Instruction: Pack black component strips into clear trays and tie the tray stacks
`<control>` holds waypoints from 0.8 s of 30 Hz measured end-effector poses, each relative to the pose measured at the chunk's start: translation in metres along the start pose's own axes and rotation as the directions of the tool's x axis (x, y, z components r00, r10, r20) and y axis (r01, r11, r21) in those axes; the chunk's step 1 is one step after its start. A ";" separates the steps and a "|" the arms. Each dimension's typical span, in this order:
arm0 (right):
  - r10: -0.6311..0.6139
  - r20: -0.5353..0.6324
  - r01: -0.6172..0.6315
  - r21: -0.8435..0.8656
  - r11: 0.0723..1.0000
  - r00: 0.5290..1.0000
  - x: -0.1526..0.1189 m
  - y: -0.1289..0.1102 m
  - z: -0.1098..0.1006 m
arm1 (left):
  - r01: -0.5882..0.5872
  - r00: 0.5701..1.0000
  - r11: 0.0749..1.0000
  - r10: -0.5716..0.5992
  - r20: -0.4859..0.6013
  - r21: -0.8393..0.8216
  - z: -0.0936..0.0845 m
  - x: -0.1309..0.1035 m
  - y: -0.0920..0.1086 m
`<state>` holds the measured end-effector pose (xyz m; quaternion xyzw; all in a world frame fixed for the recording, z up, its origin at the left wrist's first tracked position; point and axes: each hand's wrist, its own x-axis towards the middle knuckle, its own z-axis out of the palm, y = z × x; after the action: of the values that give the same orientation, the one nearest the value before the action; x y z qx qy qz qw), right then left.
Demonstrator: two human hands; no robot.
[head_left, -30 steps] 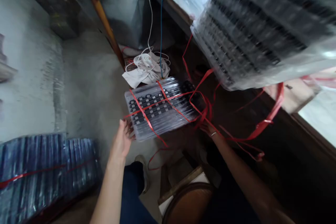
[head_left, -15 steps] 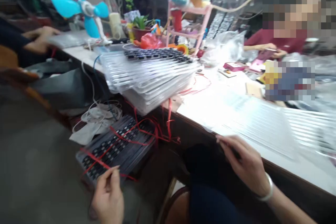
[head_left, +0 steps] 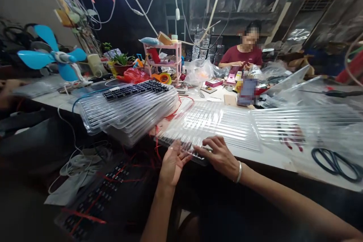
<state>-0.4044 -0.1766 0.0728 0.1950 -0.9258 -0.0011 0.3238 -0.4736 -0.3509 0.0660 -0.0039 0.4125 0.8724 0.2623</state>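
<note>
A clear ribbed plastic tray [head_left: 172,134] with dark parts along its near side juts over the table's front edge. My left hand [head_left: 173,160] supports its near edge, thumb on top and fingers underneath. At the tray's right side, my right hand [head_left: 219,155], with a white bangle at the wrist, rests bent fingers on the near edge by the dark parts. More clear ribbed trays [head_left: 238,126] lie flat just behind. To the left, a tall fanned stack of clear trays [head_left: 136,111] carries a tray of black parts [head_left: 136,90].
Below left lies a red-tied bundle of trays [head_left: 96,200] beside white cables [head_left: 82,162]. A blue fan [head_left: 61,57], pink shelf [head_left: 163,58] and dark cord loop [head_left: 337,164] stand or lie around. A person in a maroon shirt [head_left: 241,56] sits across the table.
The view has swung up and right. My left hand has left the red strap on the lower bundle and come to the tray at the table edge. My right hand is now on that tray too.
</note>
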 end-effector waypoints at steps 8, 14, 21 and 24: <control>0.481 0.197 -0.383 -0.388 0.838 0.854 -0.097 0.076 -0.052 | -0.117 0.991 0.987 0.110 0.071 0.111 0.044 0.003 -0.003; 0.424 0.229 -0.311 -0.403 0.861 0.876 -0.135 0.121 -0.059 | -0.076 0.991 0.994 0.067 0.118 0.073 0.080 0.016 0.005; 0.246 0.175 -0.221 -0.150 0.964 0.954 -0.124 0.106 -0.059 | 0.023 0.972 0.991 -0.053 0.230 0.131 0.127 0.040 -0.007; 0.274 0.069 -0.279 0.078 0.957 0.959 -0.124 0.093 -0.068 | 0.064 0.939 0.983 -0.118 0.323 0.174 0.167 0.051 -0.026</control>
<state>-0.3089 -0.0373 0.0642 0.0775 -0.9521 0.0791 0.2850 -0.4702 -0.1940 0.1458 0.1451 0.4309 0.8112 0.3677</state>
